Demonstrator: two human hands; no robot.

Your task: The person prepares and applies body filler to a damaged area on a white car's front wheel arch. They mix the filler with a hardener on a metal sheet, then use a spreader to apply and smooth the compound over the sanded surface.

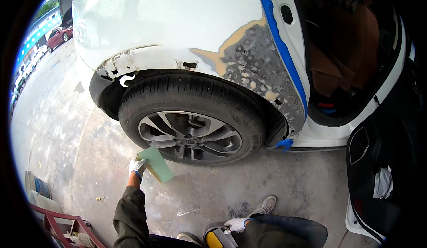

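Note:
My left hand (137, 165), in a white glove with a blue cuff, grips the upper left corner of a flat, pale green rectangular board (158, 165) with a tan edge. The board is held tilted in front of the car's wheel (190, 139). Low in the picture my right hand (237, 224), also gloved in white, is closed at the rim of a dark bucket (207, 231). Inside the bucket are a yellow piece (213, 240) and grey-white flat pieces. What the right fingers hold there is too small to make out.
The white car's rear panel (164, 21) has a patch of grey and tan filler (258, 59) beside blue masking tape (284, 43). An open door (387, 145) stands at the right. Pails (38, 185) and a red metal frame (66, 217) stand at the lower left. My shoe (265, 204) is by the bucket.

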